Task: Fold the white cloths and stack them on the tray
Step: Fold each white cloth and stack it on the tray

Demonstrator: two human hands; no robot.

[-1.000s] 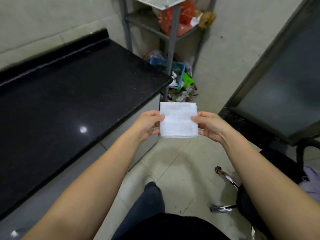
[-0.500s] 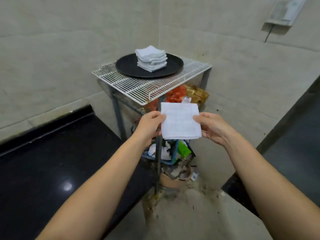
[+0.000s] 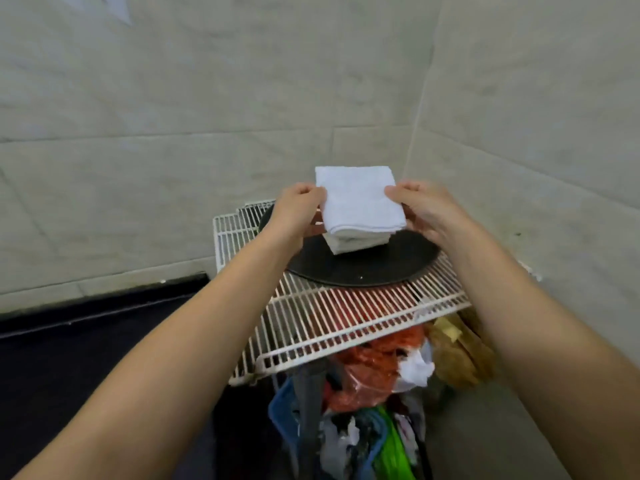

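A folded white cloth (image 3: 360, 200) is held flat over the stack of folded white cloths (image 3: 358, 242) on the round black tray (image 3: 360, 271). My left hand (image 3: 298, 207) pinches the cloth's left edge and my right hand (image 3: 427, 209) pinches its right edge. The cloth sits on or just above the top of the stack; I cannot tell if it touches. The tray rests on a white wire shelf (image 3: 332, 317) in the wall corner.
Below the wire shelf hang red and orange bags (image 3: 374, 368), a brown bag (image 3: 457, 355) and a blue basket (image 3: 287, 410) of clutter. A black countertop (image 3: 86, 344) lies at the left. Tiled walls close in behind and to the right.
Both hands carried the folded cloth forward and up from in front of the shelf to over the stack on the tray. The view came closer to the shelf.
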